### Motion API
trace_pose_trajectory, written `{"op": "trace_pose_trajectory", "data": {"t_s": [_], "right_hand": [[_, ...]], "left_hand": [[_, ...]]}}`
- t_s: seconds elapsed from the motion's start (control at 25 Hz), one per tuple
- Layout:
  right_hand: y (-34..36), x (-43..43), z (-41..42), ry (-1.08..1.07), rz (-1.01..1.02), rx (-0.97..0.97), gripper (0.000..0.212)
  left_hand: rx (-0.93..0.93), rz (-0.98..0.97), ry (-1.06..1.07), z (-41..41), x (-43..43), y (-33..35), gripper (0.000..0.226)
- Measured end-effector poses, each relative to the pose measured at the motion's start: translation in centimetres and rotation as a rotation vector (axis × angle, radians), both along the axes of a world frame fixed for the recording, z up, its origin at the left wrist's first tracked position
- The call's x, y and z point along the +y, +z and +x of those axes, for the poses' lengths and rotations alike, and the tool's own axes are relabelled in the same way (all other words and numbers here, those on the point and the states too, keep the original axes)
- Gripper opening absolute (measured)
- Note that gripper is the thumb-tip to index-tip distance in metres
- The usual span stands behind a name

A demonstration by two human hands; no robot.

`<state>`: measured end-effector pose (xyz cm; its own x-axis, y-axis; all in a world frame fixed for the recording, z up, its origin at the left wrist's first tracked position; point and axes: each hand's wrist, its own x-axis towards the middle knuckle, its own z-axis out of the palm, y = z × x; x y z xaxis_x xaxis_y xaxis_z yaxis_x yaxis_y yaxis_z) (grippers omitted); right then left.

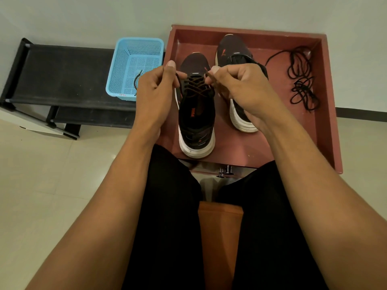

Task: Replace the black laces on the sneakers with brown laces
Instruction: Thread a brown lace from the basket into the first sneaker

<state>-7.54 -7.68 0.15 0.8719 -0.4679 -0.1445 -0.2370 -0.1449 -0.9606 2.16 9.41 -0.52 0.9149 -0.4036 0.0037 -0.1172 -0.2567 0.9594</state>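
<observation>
**Pulling brown lace ends on the near sneaker**

Pinching one end of the brown lace (196,85) each, the left hand (152,88) and right hand (240,88) are held apart on either side of the near sneaker (196,122), fingers curled and thumbs pressed on the lace. The lace crosses in several rows over the tongue. This sneaker stands on the red counter (276,126), heel toward the person. The second sneaker (230,47) stands just beside it on the right, partly behind the right hand; whether it has a lace cannot be told. The black laces (301,84) lie in a loose tangle near the counter's right rim, well apart from both shoes. Left of the counter, a blue basket (125,59) sits on a black shelf (62,74) and holds a dark lace (137,80).
</observation>
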Motion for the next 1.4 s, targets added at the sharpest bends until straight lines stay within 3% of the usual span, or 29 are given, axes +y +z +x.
{"op": "trace_pose_trajectory", "data": {"t_s": [0.16,0.36,0.52,0.6,0.72,0.92,1.16,1.4], "right_hand": [[-0.5,0.5,0.3,0.148,-0.117,-0.02,0.023],[-0.3,0.6,1.2,-0.003,-0.074,-0.198,0.023],[-0.6,1.5,2.4,-0.029,0.006,-0.196,0.025],[-0.9,1.9,2.7,0.068,-0.042,-0.189,0.016],[-0.9,1.7,2.6,0.162,-0.033,-0.18,0.022],[-0.6,1.2,2.1,0.27,-0.15,-0.145,0.017],[-1.1,-0.2,2.2,0.102,-0.208,-0.113,0.017],[-1.2,-0.5,2.0,0.078,-0.197,-0.149,0.013]], "left_hand": [[0.084,-0.192,-0.055,-0.3,-0.2,0.7,0.043],[0.136,-0.327,-0.162,-0.2,-0.5,0.9,0.035],[-0.048,-0.253,-0.203,-0.2,-1.1,0.7,0.011],[-0.136,-0.211,-0.185,-0.2,-1.3,0.7,0.02],[-0.227,-0.155,-0.127,-0.3,-1.4,0.9,0.025],[-0.182,-0.111,-0.099,0.1,-1.2,0.3,0.024],[-0.193,0.158,-0.191,0.7,-0.7,-0.9,0.019],[-0.154,0.118,-0.199,0.4,-0.7,-0.5,0.031]]}}
